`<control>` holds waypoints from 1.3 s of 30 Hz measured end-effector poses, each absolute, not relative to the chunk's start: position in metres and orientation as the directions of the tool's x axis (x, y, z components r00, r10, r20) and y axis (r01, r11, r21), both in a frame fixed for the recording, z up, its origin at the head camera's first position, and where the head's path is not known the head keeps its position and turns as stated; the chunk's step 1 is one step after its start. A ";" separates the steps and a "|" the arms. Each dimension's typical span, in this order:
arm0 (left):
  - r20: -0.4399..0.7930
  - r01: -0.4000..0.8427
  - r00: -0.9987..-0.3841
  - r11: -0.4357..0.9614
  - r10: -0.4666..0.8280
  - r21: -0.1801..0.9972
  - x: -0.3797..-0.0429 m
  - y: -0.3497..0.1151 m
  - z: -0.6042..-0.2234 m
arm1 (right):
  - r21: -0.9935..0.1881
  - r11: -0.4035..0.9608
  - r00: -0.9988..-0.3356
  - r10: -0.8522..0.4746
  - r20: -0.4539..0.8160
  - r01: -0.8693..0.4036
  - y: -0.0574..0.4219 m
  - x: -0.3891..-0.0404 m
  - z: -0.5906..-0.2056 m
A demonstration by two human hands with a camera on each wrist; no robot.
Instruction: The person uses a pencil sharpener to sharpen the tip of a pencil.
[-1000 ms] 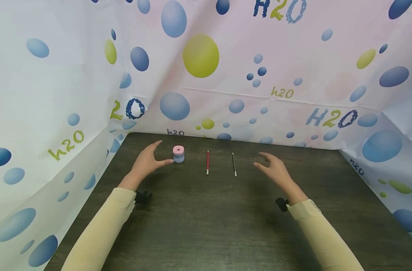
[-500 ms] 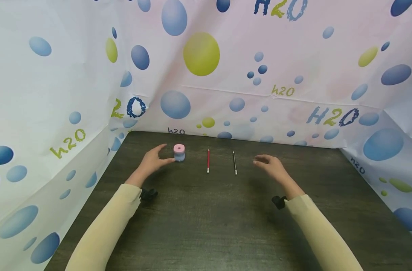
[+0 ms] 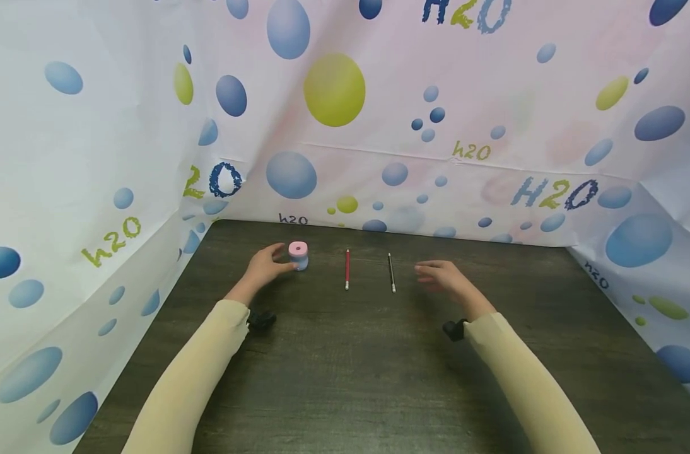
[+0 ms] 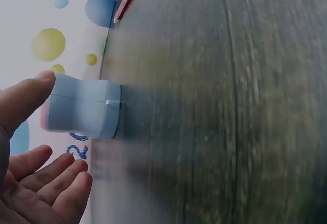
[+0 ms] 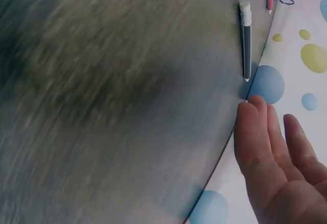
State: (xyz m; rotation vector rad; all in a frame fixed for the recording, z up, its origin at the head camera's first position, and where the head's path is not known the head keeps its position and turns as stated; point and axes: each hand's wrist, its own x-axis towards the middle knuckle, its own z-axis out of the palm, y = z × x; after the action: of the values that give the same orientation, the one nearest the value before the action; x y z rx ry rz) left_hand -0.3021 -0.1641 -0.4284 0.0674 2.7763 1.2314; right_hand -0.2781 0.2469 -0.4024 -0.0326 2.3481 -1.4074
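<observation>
A small pencil sharpener (image 3: pixel 298 257), pink on top with a hole and pale blue below, stands upright at the table's back left. Around its left side spreads my left hand (image 3: pixel 262 266), thumb in front and fingers behind. In the left wrist view the thumb overlaps the sharpener's (image 4: pixel 84 106) upper part, while the other fingers are apart from it. A red pencil (image 3: pixel 347 270) lies right of the sharpener, and a black pencil (image 3: pixel 391 272) with a white eraser end lies beyond that. My right hand (image 3: pixel 444 277), fingers relaxed and holding nothing, hovers right of the black pencil.
The dark wood-grain table (image 3: pixel 345 366) is enclosed at the back and sides by a white sheet (image 3: pixel 390 82) printed with blue and green bubbles. Both forearms, in pale yellow sleeves, reach in from the front, with dark wrist cameras beneath them.
My left hand has moved right, bringing its thumb and fingers closer around the sharpener. My right hand has drifted left toward the black pencil. The sharpener and pencils stay put.
</observation>
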 end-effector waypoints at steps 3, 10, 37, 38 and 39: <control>-0.091 -0.020 -0.993 0.661 0.072 0.750 -0.306 -0.162 -0.431 | -0.867 0.457 -0.910 -0.243 -0.336 0.198 0.243 -0.284 -0.406; -0.120 -0.054 -0.991 0.621 0.065 0.782 -0.313 -0.155 -0.434 | -0.881 0.384 -0.890 -0.244 -0.386 0.277 0.238 -0.295 -0.414; -0.118 -0.046 -0.991 0.640 0.070 0.767 -0.322 -0.148 -0.440 | -0.859 0.336 -0.869 -0.180 -0.462 0.387 0.220 -0.317 -0.422; -0.115 -0.043 -0.991 0.644 0.070 0.764 -0.322 -0.148 -0.440 | -0.858 0.335 -0.869 -0.175 -0.462 0.389 0.219 -0.317 -0.422; -0.112 -0.041 -0.991 0.647 0.069 0.761 -0.322 -0.147 -0.440 | -0.858 0.333 -0.869 -0.173 -0.463 0.391 0.219 -0.318 -0.423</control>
State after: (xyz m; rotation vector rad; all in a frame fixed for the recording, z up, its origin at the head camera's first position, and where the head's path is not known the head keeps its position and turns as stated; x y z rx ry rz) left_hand -0.3225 -0.1472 -0.4397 0.0233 2.7312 1.2669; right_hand -0.3175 0.2186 -0.4227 0.1910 2.1246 -1.5638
